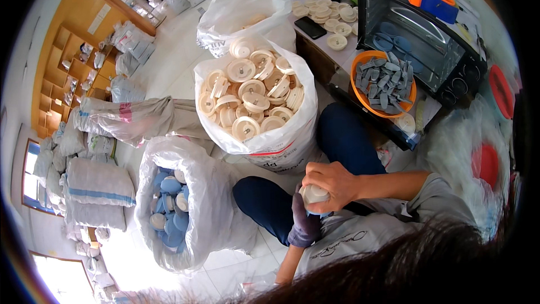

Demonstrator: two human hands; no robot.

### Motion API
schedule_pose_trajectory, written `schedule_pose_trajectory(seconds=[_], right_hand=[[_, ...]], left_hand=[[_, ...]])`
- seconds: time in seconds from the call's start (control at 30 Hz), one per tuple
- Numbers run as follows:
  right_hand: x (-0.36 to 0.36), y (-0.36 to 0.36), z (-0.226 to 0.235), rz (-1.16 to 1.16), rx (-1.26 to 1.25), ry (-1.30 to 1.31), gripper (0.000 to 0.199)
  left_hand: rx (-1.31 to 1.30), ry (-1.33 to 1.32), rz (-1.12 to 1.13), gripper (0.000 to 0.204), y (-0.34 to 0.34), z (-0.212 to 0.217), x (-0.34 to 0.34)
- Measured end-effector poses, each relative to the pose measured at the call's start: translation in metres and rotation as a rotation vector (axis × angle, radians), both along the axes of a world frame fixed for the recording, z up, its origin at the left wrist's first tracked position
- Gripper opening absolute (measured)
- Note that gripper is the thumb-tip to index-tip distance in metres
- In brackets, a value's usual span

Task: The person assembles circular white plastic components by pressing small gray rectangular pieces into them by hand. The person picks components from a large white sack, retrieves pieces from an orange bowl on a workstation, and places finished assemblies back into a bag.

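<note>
Above my lap, my right hand (332,183) is bare and wraps over a cream round plastic piece (315,195). My left hand (305,227), in a grey-purple glove, grips it from below and the left. A bit of blue shows under the cream piece, mostly hidden by my fingers. Beyond my knees stands a white sack full of cream plastic discs (254,101), some with a small metal part in the centre. To the left, another white sack holds blue rounded pieces (170,205) mixed with a few cream ones.
At the right, an orange basin (356,74) of grey plastic parts (388,81) sits on the open door of a black toaster oven (416,28). More cream discs (323,11) and a phone (310,27) lie on the table. Stuffed sacks (101,183) line the left side.
</note>
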State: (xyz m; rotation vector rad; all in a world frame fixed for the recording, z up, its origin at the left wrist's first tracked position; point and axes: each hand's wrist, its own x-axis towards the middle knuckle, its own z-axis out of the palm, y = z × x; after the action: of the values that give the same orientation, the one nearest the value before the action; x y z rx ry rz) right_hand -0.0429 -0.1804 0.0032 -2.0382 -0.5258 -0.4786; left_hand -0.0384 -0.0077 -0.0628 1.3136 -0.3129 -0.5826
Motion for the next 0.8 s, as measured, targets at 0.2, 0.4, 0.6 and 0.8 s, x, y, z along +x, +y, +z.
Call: schedule_pose_trajectory(seconds=[0.2,0.4,0.6,0.8], right_hand=[[0.004,0.007,0.002,0.009,0.007,-0.098,0.034],[0.044,0.002,0.018,-0.027,0.295,-0.222,0.035],[0.140,-0.034,0.046,-0.501,-0.299,-0.426,0.041],[0.083,0.029,0.007,-0.051,-0.555,0.005,0.013]], left_hand=[[0.044,-0.016,0.044,0.047,0.012,-0.012,-0.005],[-0.385,0.653,0.169,0.075,-0.012,0.061,-0.001],[-0.497,0.438,0.319,0.060,0.029,0.037,0.044],[-0.417,0.333,0.513,0.071,0.084,0.019,0.078]])
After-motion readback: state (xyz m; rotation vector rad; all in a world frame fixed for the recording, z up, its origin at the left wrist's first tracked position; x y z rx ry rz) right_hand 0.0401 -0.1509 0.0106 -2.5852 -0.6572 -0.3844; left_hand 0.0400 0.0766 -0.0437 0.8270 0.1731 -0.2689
